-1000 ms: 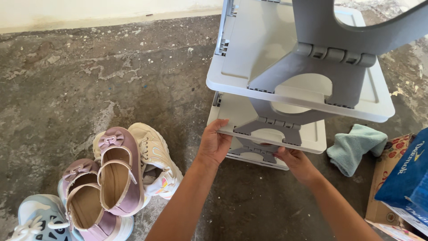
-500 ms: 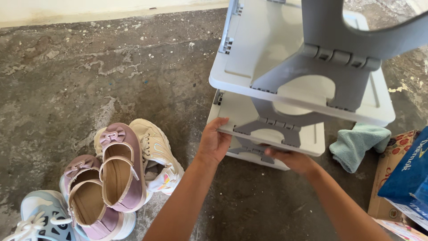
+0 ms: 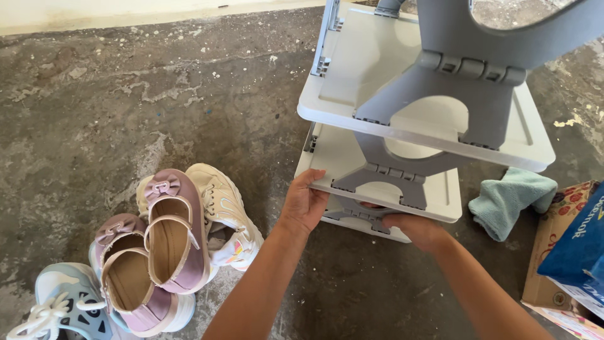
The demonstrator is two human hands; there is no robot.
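Two hands barely shifted since a sec ago: left hand [image 3: 306,204] still clamps the near-left edge of the folding rack's [image 3: 434,135] lower shelf [image 3: 384,165], right hand [image 3: 412,228] curled under its near edge w/ fingertips hidden, rack upright on the concrete, right of the shoes [image 3: 170,242].

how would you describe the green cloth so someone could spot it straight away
Start at the tall white and grey folding shelf rack standing on the rough concrete floor. Look at the floor just right of its lower shelves, beside the cardboard box: the cloth lies there crumpled. It is the only soft, pale mint-green thing in view, and neither hand touches it.
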